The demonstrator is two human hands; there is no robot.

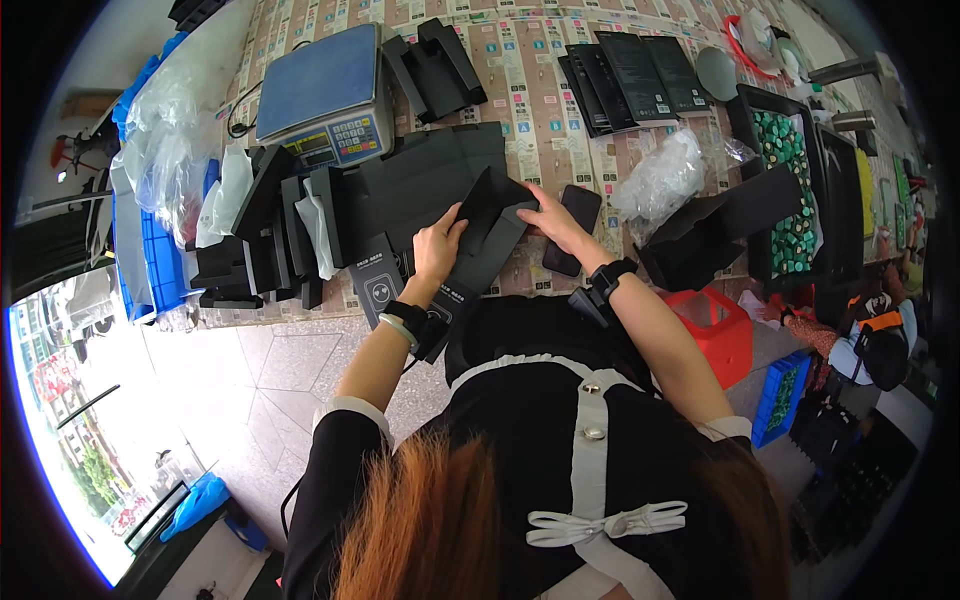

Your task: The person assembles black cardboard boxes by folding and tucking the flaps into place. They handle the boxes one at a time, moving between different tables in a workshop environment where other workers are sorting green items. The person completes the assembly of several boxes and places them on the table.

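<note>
Black box [488, 242]: in the head view, held between both hands over the near edge of the desk [530, 85], its top end open and tilted upward.
Left grip: the left hand [436, 252] has hold of the box's left edge, thumb and fingers nearly closed on the card.
Right grip: the right hand [556, 222] pinches the upper right corner, with only the card's thickness between thumb and fingers.
Beneath the work: a printed black card [374, 272] lies by the left wrist, and a wide black sheet [400, 190] spreads out beyond it.
Right of the hands: a dark phone [581, 207] lies just beside the right hand; past it are a crumpled clear bag [664, 172] and an open black carton [712, 218] leaning toward a black tray [745, 110] of green pieces [785, 150].
Left side: black box parts [268, 195] are crowded together near a scale [318, 85] with a blue top.
Far side: flat black packs [632, 75] overlap in a fan.
Floor, right: a red stool [715, 335] stands near a blue crate [778, 400].
</note>
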